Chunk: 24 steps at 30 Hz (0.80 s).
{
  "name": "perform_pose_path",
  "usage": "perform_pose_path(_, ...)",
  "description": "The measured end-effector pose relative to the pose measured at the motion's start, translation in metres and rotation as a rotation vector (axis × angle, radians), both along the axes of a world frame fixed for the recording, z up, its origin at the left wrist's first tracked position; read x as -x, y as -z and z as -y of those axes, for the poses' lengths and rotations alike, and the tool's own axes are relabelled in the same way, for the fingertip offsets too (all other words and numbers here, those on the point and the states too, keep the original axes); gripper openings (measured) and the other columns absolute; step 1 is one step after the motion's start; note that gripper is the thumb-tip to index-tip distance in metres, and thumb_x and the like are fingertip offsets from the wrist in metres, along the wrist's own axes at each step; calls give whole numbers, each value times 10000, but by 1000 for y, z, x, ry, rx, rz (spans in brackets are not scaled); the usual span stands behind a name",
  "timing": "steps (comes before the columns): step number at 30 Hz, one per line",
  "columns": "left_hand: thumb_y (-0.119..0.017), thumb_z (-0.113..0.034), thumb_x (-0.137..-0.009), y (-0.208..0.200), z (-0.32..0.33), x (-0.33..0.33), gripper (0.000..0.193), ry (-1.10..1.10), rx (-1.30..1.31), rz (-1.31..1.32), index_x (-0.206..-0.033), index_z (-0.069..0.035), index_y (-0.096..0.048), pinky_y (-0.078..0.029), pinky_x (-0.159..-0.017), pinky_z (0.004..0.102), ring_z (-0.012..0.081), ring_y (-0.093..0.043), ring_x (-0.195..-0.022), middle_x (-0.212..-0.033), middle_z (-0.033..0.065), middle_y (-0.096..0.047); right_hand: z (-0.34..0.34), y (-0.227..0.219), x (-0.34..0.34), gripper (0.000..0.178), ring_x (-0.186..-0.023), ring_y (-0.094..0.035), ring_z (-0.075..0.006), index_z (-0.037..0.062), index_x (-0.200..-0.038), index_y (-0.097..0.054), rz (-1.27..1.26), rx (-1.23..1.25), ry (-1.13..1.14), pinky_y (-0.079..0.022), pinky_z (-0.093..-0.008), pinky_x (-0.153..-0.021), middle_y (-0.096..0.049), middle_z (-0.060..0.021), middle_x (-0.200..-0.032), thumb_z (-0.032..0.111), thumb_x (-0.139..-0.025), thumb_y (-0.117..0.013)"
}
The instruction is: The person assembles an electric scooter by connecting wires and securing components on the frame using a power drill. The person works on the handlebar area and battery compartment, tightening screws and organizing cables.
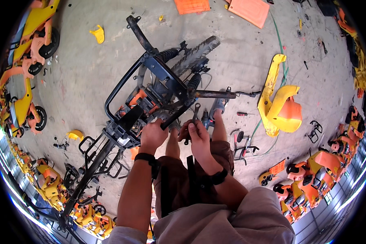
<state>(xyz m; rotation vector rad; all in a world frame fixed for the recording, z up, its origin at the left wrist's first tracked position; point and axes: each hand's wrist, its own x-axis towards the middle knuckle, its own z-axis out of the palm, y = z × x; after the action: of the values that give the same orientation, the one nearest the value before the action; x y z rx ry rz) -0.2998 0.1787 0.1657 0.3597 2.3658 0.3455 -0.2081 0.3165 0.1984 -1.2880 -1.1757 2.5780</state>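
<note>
A bare black scooter frame (pixel 156 67) stands in front of me, its rear wheel (pixel 197 51) pointing away to the far right. My left hand (pixel 153 134) is curled against the near end of a black frame tube. Its fingertips are hidden, so what they hold cannot be made out. Just right of that tube, my right hand (pixel 199 136) grips a dark wrench (pixel 197 112). The wrench's ring end points up and its other end shows below the fingers. Orange and black parts (pixel 139 99) sit inside the frame, close to my left hand.
A cordless drill (pixel 207 120) is beside my right foot, with a red screwdriver (pixel 243 114) farther right. Yellow body panels (pixel 268 97) and a green hose (pixel 277 30) lie on the right. Orange panels (pixel 250 11) are at the far side. Rows of yellow-orange scooters (pixel 309 179) line both sides.
</note>
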Motion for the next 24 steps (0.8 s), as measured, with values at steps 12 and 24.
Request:
perform_pose_path(12, -641, -251, -779, 3, 2, 2, 224, -17, 8, 39, -803, -32, -604, -524, -668, 500, 432, -637, -745, -716, 235, -640, -4, -23, 32, 207, -670, -625, -250, 23, -1030, -497, 59, 438, 77, -551, -388, -645, -558, -82, -765, 219, -1030, -431)
perform_pose_path(24, -670, -239, -751, -2, 4, 0, 200, 47, -89, 11, -780, -73, -561, -518, -642, 508, 430, -636, -743, -726, 206, -647, 29, -11, 31, 219, -751, -658, -274, 28, -1043, -525, -44, 425, 322, -567, -437, -730, -584, -84, -797, 226, -1032, -434)
